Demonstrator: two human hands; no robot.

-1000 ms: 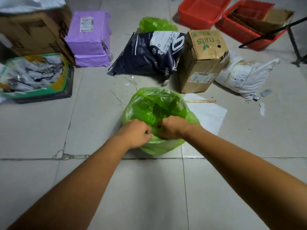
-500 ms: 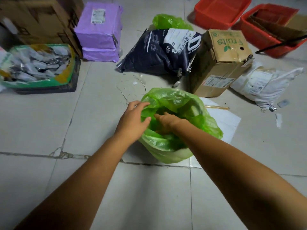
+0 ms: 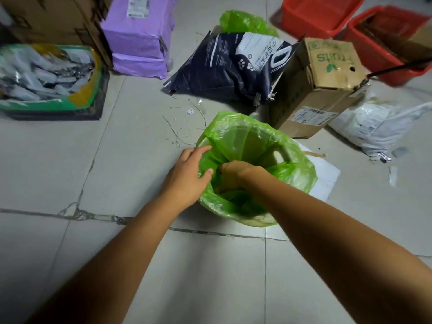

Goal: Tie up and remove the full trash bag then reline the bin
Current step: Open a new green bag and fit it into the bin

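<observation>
bag (image 3: 292, 178) lining bin (image 3: 284, 155) on floor (image 3: 117, 160); cardboard box (image 3: 325, 90) behind, right hand (image 3: 236, 174) inside

Thin, translucent green plastic liner (image 3: 236, 136), glossy and wrinkled, over a smooth pale plastic bin (image 3: 281, 155). Matt grey floor tiles (image 3: 117, 160) with cracked joints. Creased brown cardboard box (image 3: 327, 73); glossy dark printed plastic sack (image 3: 224, 73); smooth red plastic tubs (image 3: 320, 15).

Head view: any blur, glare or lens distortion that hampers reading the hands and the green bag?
Head view: dim, flat indoor light with no strong glare; wide-angle bending stretches the forearms and the floor's edges; left hand, right hand and green bag read sharply; the red bins at the top look slightly soft.
</observation>
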